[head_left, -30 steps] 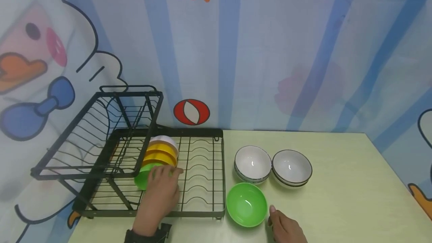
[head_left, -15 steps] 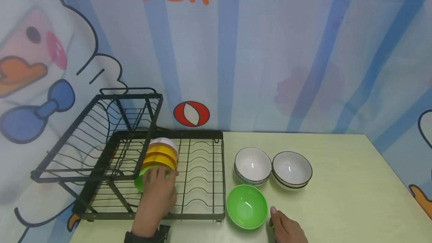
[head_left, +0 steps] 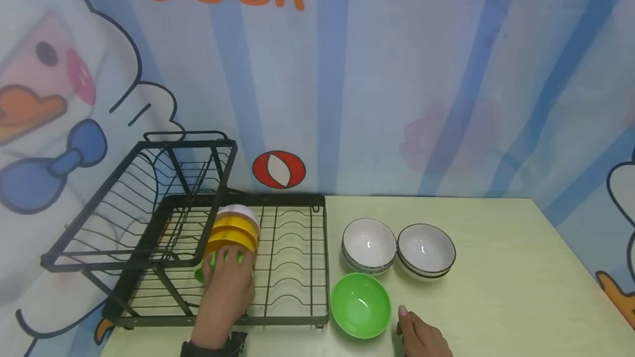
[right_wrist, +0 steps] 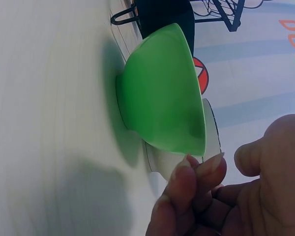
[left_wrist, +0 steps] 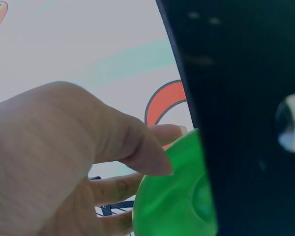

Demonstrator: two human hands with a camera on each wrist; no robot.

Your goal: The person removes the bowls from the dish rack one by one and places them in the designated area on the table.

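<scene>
My left hand (head_left: pixel 225 266) reaches into the lower tier of a black wire dish rack (head_left: pixel 297 258). It grips a green bowl (head_left: pixel 200 275) that stands on edge there. In the left wrist view the thumb and fingers (left_wrist: pixel 152 147) lie on this bowl's underside (left_wrist: pixel 167 206). Just behind it stand two yellow bowls (head_left: pixel 233 236) and a white one (head_left: pixel 238 212), also on edge. A second green bowl (head_left: pixel 360 304) sits upright on the table right of the rack. My right hand (head_left: pixel 412 326) rests beside it, fingers loosely curled, holding nothing (right_wrist: pixel 211 177).
Two stacks of white bowls (head_left: pixel 369 244) (head_left: pixel 425 249) stand behind the loose green bowl. The rack's raised upper basket (head_left: pixel 139 203) overhangs its left half. A blue cartoon backdrop closes the back; pale table (head_left: pixel 496 291) stretches to the right.
My left hand has pressed the green bowl back and to the left against the yellow bowls, so less of it shows. The right hand has stayed in place.
</scene>
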